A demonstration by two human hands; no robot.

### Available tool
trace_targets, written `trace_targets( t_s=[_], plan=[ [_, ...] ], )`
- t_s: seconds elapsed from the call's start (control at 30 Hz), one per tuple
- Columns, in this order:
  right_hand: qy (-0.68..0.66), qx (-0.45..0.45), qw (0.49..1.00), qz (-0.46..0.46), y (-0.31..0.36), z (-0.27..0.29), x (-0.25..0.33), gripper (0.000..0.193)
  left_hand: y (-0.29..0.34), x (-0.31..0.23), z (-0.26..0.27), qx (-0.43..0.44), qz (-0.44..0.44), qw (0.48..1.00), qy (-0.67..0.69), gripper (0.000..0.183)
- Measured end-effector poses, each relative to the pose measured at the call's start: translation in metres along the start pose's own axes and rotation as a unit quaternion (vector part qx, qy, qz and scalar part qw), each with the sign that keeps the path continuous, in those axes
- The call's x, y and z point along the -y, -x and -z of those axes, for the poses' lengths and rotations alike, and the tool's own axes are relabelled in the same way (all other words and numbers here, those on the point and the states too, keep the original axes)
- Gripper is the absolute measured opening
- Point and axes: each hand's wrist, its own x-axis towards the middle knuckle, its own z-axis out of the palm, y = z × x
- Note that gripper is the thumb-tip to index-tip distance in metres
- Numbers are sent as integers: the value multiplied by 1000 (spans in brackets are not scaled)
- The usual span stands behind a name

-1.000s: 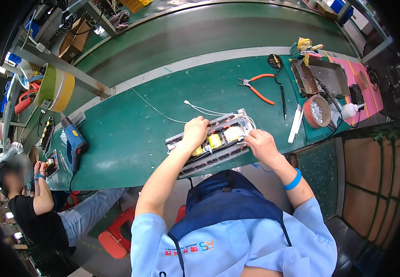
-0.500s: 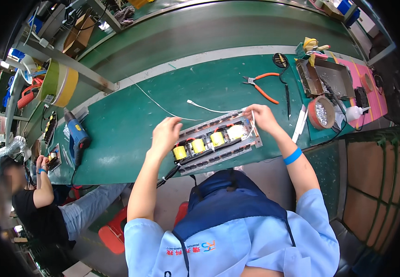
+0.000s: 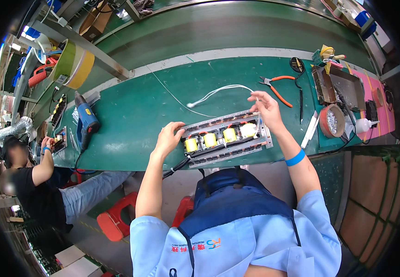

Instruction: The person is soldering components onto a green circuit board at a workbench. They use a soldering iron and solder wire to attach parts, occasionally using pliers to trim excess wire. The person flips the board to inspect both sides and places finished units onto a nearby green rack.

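A long circuit board assembly (image 3: 223, 153) lies at a slant near the bench's front edge, with several yellow-wrapped transformers (image 3: 210, 140) in a row and heat-sink strips along both sides. My right hand (image 3: 267, 110) is closed at its far right corner, thumb and fingers pinching a white cable (image 3: 223, 87). That cable bends in a loop over the bench to a small white connector (image 3: 190, 105). At the board's left end is my left hand (image 3: 167, 139), thumb and fingers apart, fingertips at the edge. A thick black cable (image 3: 177, 167) leaves the board's lower left corner.
Orange-handled cutters (image 3: 278, 90) and a black pen-shaped tool (image 3: 301, 105) lie to the right, near a metal tray (image 3: 347, 87) and a round tub (image 3: 331, 121). Left are a blue heat gun (image 3: 87, 121) and a co-worker (image 3: 36, 171). A thin white strand (image 3: 167, 90) lies beyond the board.
My right hand has drawn the white cable into a wider loop beyond the board. My left hand has come down to the board's left end. The whole view has shifted slightly.
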Motion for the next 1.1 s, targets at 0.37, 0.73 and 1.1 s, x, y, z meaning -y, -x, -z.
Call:
trace_targets(
  t_s=[0.37,0.73,1.1],
  plan=[
    [100,167,979,65,50,-30,60,27,10,-119,2,95,-297,950,5,52],
    [331,166,927,62,52,4,26,20,9,-86,10,147,-163,955,-197,58],
    [447,138,849,244,59,28,-10,9,43,-47,-13,116,-37,959,-255,92]
  ],
)
